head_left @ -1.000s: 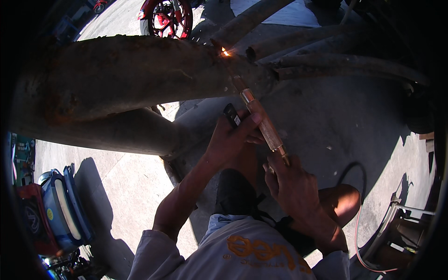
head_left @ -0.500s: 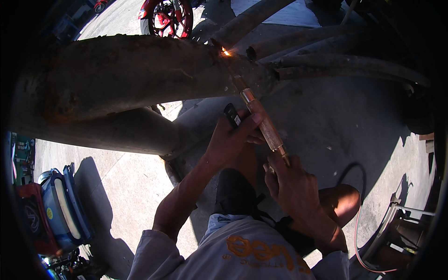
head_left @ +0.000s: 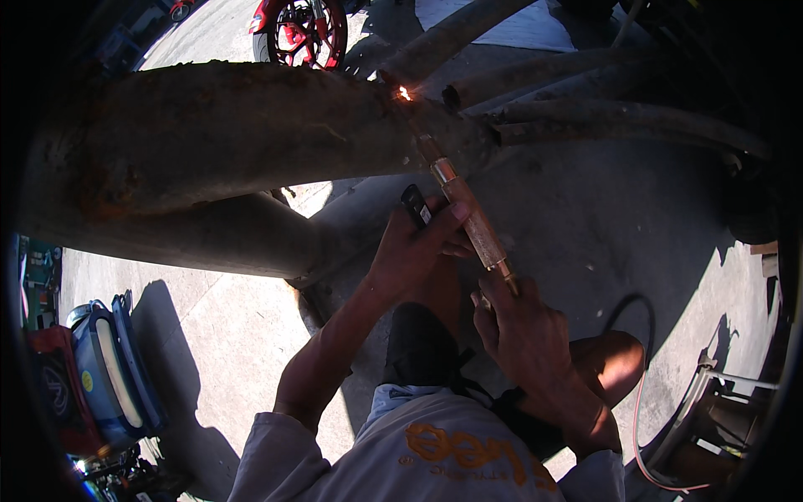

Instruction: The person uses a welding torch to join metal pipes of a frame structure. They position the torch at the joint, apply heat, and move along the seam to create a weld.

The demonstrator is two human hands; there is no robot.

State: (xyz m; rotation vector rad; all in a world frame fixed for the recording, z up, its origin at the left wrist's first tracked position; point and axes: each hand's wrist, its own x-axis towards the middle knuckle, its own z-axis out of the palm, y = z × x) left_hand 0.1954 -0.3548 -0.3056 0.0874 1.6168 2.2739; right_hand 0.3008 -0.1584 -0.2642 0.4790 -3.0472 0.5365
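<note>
A copper-coloured torch (head_left: pixel 474 219) slants up and left between my hands. Its far end points at a bright glowing spot (head_left: pixel 405 93) on the upper edge of a thick, rust-stained metal pipe (head_left: pixel 276 125). Around the torch's rear end, my right hand (head_left: pixel 527 330) is closed, low on the body. Higher up, my left hand (head_left: pixel 418 243) is closed with its thumb pressed against the barrel. A small black object with a pale label (head_left: pixel 414 205) sticks up out of that same hand; its kind is unclear.
Thinner pipes (head_left: pixel 585 113) branch off right of the thick pipe. A hose (head_left: pixel 640 418) curves along the floor at right. A red motorcycle wheel (head_left: pixel 305 33) stands beyond the pipe. Blue and red padded items (head_left: pixel 109 368) sit at lower left, near a metal frame's opposite (head_left: pixel 711 393) side.
The glow at the pipe looks whiter, with less orange flare. Both hands and the torch have stayed practically in place.
</note>
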